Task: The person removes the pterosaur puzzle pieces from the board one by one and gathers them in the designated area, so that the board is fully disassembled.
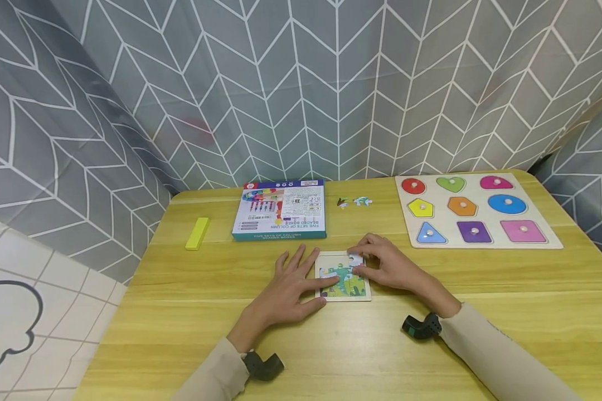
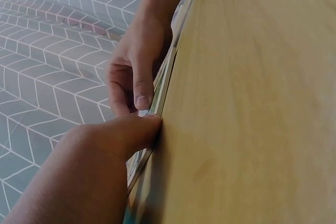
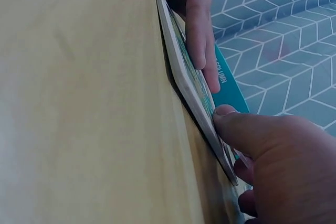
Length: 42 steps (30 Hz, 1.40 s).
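A small square jigsaw puzzle (image 1: 343,291) with a pale wooden frame lies on the table, partly filled with a green figure picture. My left hand (image 1: 292,289) rests on its left side with fingers spread. The index finger reaches across the picture, and the thumb touches the frame's lower left edge, as the left wrist view also shows. At the upper right corner my right hand (image 1: 388,264) pinches a pale puzzle piece (image 1: 355,260) between thumb and fingers. In the right wrist view the right thumb (image 3: 231,121) lies against the puzzle's edge; the piece is mostly hidden there.
Two loose puzzle pieces (image 1: 362,201) lie beyond the puzzle. A bead-set box (image 1: 281,214) stands behind the left hand, with a yellow block (image 1: 198,234) farther left. On the right lies a shape-peg board (image 1: 481,214). A patterned curtain (image 1: 321,89) hangs along the table's far edge.
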Tool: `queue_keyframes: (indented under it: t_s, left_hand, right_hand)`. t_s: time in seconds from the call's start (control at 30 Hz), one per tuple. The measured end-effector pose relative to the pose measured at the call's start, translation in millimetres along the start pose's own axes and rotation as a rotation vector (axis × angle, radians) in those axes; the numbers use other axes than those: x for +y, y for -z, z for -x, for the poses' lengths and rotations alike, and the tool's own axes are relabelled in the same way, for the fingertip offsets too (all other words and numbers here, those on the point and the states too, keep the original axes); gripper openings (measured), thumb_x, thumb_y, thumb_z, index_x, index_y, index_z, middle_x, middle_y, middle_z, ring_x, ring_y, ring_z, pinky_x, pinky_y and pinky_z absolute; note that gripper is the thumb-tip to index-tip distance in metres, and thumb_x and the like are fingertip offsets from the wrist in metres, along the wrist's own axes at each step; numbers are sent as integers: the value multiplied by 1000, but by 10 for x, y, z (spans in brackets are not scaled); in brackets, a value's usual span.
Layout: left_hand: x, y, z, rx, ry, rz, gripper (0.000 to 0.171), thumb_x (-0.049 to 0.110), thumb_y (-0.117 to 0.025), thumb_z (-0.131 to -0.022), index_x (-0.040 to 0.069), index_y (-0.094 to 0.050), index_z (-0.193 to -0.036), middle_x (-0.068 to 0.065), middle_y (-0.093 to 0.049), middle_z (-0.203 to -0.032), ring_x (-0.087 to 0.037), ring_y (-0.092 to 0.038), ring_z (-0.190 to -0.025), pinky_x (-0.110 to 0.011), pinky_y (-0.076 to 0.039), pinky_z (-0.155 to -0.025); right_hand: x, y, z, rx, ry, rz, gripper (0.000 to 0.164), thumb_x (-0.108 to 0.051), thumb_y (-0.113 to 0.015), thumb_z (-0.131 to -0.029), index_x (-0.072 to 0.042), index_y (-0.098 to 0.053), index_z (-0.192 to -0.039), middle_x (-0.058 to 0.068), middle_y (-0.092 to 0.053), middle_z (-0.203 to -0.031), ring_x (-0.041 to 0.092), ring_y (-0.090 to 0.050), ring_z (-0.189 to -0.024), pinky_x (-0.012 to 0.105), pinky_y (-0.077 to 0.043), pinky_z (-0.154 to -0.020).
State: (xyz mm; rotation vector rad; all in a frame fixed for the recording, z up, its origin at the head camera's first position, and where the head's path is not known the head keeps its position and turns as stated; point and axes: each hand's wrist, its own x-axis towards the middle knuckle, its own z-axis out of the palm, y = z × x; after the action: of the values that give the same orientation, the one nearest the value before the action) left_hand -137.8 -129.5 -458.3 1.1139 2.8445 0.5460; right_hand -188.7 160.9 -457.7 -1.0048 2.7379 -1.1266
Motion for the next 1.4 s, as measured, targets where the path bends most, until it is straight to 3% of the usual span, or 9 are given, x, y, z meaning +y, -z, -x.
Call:
queue_keyframes:
  t_s: [0.17,0.37,1.13,1.27,1.4]
  left_hand:
    - [-5,-8,-3,4,-1,0,45,53,-48,-102,49,-50,-146,-12,-18,-171,-44,-7,-158,-69,-11,-119]
    - [-11,-14,-2,3,1,-6,45,54,-48,-102,49,-50,-146,-12,-18,-172,-44,-7,-158,-69,-11,-119]
    - [-13,-18,2,0,3,-13,45,55,-47,-102,49,-49,-146,-11,-18,-172,-43,-7,-159,-68,-10,-120]
    - [-13,-18,4,1,3,-9,45,54,-48,-101,49,-50,-146,-11,-18,-171,-43,-8,-158,-68,-10,-121]
    - [-12,-16,3,4,1,-3,45,54,-49,-101,49,-50,-146,-11,-18,-171,-44,-8,-158,-68,-10,-121]
  right_hand:
    - [-10,17,3,32,-26,88,38,-26,-81,-87,-15,-74,-123,-4,-66,-104,12,-52,-89,32,-43,-80]
    - [4,24,0,69,-36,134,31,-25,-79,-89,-16,-75,-118,-2,-69,-106,16,-59,-99,40,-47,-88]
    - [-19,31,-6,60,-102,91,35,-27,-82,-85,-14,-76,-117,-1,-67,-104,16,-56,-93,37,-44,-84]
    - [8,34,-1,75,-90,68,34,-26,-83,-84,-14,-76,-116,-1,-67,-106,15,-57,-95,37,-46,-86]
    - [91,61,-12,105,-63,28,34,-23,-84,-83,-14,-76,-115,-3,-67,-103,13,-53,-87,30,-45,-78]
